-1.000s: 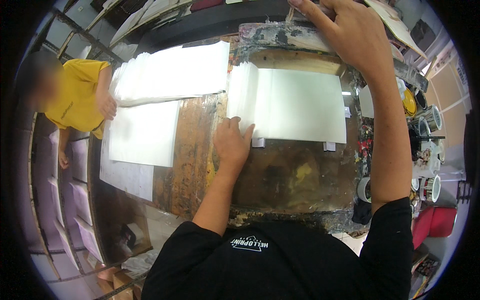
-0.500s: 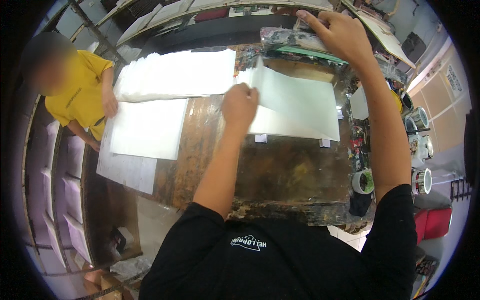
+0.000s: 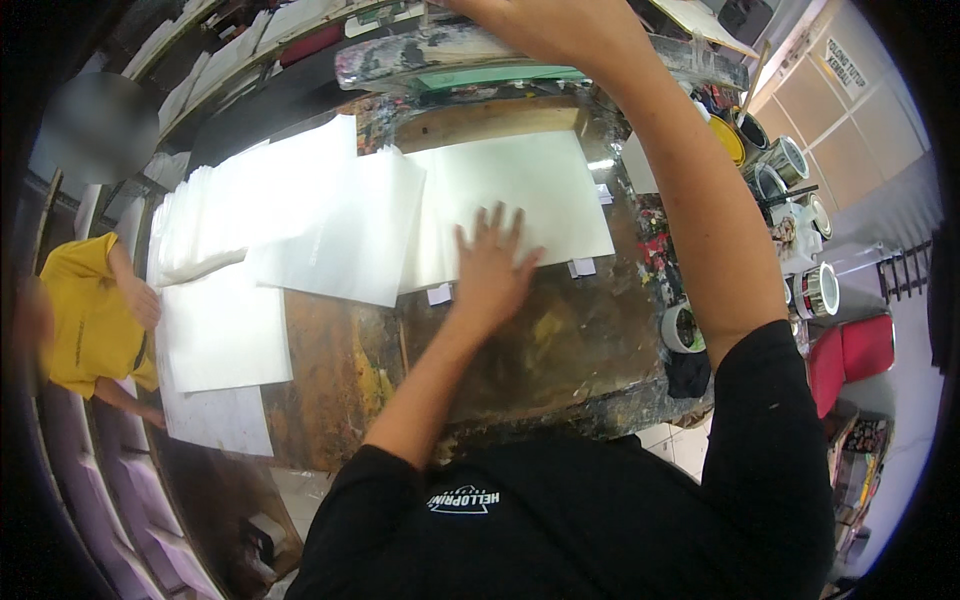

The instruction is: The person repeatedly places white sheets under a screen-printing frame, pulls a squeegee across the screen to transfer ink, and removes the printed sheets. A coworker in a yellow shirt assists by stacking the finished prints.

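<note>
My left hand (image 3: 495, 262) is open, fingers spread, over the lower edge of a white paper sheet (image 3: 530, 185) lying on the stained wooden table (image 3: 520, 350). Small white tabs (image 3: 583, 267) sit along that sheet's edges. Left of it, a loose translucent white sheet (image 3: 345, 235) overlaps a thick stack of white sheets (image 3: 205, 225). At the top my right hand (image 3: 565, 30) is by a raised, paint-smeared frame (image 3: 430, 60) with a green strip under it; its fingers are mostly cut off by the picture's edge.
A person in a yellow shirt (image 3: 80, 310) stands at the left beside another white paper pile (image 3: 225, 335). Paint cans (image 3: 822, 290), a white cup (image 3: 683, 328) and a dark cloth (image 3: 688, 374) line the right side. A red chair (image 3: 850, 360) stands beyond.
My left hand has let go of the sheet it gripped and spread over the paper. A sheet now lies leftward, overlapping the stack. The view has shifted right.
</note>
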Demonstrator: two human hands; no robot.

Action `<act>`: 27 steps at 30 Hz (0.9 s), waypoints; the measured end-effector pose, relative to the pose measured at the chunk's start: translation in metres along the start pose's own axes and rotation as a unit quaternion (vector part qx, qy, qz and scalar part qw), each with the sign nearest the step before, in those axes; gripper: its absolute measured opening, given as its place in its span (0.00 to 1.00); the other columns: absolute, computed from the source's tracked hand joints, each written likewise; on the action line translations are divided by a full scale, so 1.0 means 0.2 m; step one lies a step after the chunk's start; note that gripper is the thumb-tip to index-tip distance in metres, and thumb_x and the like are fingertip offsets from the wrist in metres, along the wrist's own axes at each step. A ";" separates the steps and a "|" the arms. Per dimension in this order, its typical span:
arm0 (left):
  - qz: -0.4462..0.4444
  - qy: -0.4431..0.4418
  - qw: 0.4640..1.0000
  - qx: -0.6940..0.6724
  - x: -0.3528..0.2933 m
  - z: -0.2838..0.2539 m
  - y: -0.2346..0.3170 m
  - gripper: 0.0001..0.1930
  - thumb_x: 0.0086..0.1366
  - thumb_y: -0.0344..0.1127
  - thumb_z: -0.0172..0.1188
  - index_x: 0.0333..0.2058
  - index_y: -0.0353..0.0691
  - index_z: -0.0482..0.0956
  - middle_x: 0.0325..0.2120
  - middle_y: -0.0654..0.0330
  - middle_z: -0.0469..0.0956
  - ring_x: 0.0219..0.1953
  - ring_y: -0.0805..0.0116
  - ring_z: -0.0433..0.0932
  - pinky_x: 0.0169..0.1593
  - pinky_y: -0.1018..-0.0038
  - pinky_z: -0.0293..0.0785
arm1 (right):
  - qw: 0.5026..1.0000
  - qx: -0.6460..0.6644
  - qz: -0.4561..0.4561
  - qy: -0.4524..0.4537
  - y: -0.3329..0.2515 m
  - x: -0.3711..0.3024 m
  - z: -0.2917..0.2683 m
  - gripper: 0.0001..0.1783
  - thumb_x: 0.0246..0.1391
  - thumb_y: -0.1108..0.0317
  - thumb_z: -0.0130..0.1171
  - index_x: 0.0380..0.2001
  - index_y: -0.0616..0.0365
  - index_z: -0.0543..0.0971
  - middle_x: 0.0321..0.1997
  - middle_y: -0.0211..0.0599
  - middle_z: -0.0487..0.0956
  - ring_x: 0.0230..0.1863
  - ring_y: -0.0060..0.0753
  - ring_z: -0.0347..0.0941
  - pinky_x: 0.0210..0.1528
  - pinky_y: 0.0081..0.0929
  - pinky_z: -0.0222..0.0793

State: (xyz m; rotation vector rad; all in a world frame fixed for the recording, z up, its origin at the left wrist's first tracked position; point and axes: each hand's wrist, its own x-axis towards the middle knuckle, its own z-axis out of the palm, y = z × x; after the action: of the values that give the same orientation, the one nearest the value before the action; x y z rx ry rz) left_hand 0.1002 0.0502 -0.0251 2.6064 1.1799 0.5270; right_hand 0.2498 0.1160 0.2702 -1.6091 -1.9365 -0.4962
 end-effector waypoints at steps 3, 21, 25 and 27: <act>0.001 0.007 0.999 0.034 0.02 0.20 0.17 0.35 0.77 0.57 0.45 0.74 0.43 0.60 0.75 0.45 0.53 0.77 0.38 0.48 0.74 0.33 0.36 | 0.995 -0.002 0.057 -0.080 -0.02 0.03 -0.05 0.50 0.65 0.26 0.40 0.14 0.63 0.82 0.16 0.49 0.78 0.23 0.47 0.79 0.31 0.44 0.75; -0.055 0.010 0.994 -0.093 0.13 0.22 0.12 0.25 0.79 0.43 0.42 0.68 0.41 0.69 0.71 0.54 0.65 0.75 0.46 0.59 0.74 0.35 0.40 | 0.998 -0.028 -0.013 0.055 0.06 -0.03 0.02 0.50 0.64 0.27 0.41 0.25 0.71 0.85 0.29 0.62 0.84 0.36 0.60 0.84 0.45 0.50 0.78; -0.031 -0.001 0.996 -0.087 0.13 0.07 0.12 0.25 0.79 0.43 0.41 0.70 0.46 0.68 0.72 0.53 0.63 0.75 0.45 0.58 0.73 0.32 0.40 | 0.999 0.000 0.030 -0.043 0.01 -0.03 -0.02 0.50 0.64 0.27 0.42 0.26 0.71 0.85 0.29 0.62 0.84 0.36 0.61 0.84 0.43 0.50 0.79; 0.014 -0.007 1.000 0.007 0.10 0.08 0.14 0.25 0.79 0.44 0.41 0.71 0.49 0.67 0.73 0.53 0.62 0.75 0.44 0.56 0.73 0.31 0.40 | 0.997 0.000 0.041 -0.064 -0.02 -0.02 -0.06 0.50 0.64 0.26 0.42 0.26 0.71 0.85 0.29 0.62 0.84 0.35 0.61 0.83 0.43 0.50 0.79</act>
State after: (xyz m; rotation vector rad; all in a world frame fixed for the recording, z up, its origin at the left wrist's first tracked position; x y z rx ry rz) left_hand 0.1369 0.0457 -0.0248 2.6368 1.1480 0.5076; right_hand 0.2488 0.1048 0.2783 -1.7492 -1.9523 -0.3681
